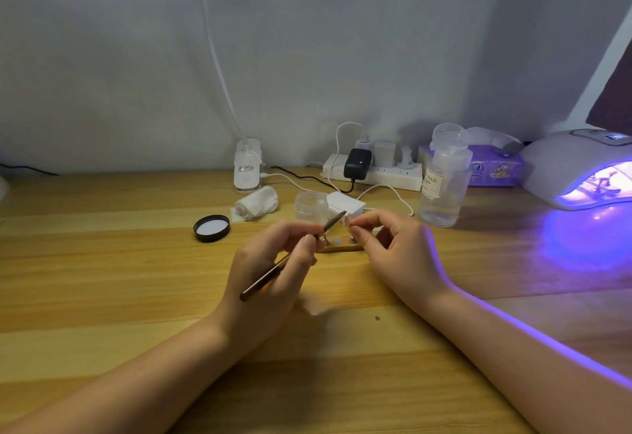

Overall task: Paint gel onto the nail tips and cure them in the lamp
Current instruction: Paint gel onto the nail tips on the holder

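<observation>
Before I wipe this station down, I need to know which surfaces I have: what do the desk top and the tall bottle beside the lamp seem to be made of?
The pale yellow desk top looks like wood or wood-look laminate: plank seams, grain streaks, matte sheen. The tall see-through labelled bottle looks like clear plastic, slightly cloudy, though glass cannot be excluded.

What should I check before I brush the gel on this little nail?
1. Brush held firmly: ok. The left hand grips the brush like a pencil.
2. Nail tip held: ok. The right hand pinches the nail tip at its fingertips.
3. Brush at the tip: ok, its bristle end sits right beside the nail tip.
4. Gel on the bristles: cannot tell, too small and blurred.
5. Lamp ready: ok. The curing lamp glows purple at the table's right.
6. Gel jar open: ok. The clear jar stands uncovered, its black lid lying on the table.
</observation>
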{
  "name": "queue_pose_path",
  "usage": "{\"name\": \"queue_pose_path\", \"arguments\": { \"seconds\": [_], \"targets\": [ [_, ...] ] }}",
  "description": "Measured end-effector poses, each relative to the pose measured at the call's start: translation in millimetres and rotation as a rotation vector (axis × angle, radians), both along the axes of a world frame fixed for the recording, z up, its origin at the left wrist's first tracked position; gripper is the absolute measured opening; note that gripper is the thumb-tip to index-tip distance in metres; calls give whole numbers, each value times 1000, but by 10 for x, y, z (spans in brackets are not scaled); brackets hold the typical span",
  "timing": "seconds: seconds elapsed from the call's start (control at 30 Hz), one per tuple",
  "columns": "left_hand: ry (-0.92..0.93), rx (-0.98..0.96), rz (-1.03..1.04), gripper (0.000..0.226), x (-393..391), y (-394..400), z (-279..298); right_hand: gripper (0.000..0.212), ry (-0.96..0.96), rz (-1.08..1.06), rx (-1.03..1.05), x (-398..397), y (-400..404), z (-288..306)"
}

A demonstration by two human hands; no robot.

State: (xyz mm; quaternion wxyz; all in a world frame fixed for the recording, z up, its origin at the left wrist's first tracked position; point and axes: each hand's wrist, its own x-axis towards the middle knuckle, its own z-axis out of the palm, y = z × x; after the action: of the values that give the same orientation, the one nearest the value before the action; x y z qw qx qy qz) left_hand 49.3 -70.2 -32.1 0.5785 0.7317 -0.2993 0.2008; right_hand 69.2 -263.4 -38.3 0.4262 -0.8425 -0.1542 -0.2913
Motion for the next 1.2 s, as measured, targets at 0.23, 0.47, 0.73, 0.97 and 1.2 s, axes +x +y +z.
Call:
{"name": "queue_pose_path", "arguments": {
  "seconds": [0.23, 0.47, 0.73, 0.97, 1.2],
  "targets": [
    [-98, 82, -3, 26, -29, 6, 14, 9, -26, -31, -5, -9, -2, 5],
    [-126, 101, 41, 27, -37, 11, 19, 10, -23, -38, 6, -4, 0, 6],
    [-83, 125, 29, 26, -33, 9, 20, 10, -23, -37, -7, 0, -3, -4],
    [-57, 35, 41, 30, -14, 21, 15, 11, 4, -21, 25, 6, -11, -9],
    [36, -1, -12, 32, 1, 16, -3, 13, 5, 11, 17, -3, 0, 4]
  ]
}}
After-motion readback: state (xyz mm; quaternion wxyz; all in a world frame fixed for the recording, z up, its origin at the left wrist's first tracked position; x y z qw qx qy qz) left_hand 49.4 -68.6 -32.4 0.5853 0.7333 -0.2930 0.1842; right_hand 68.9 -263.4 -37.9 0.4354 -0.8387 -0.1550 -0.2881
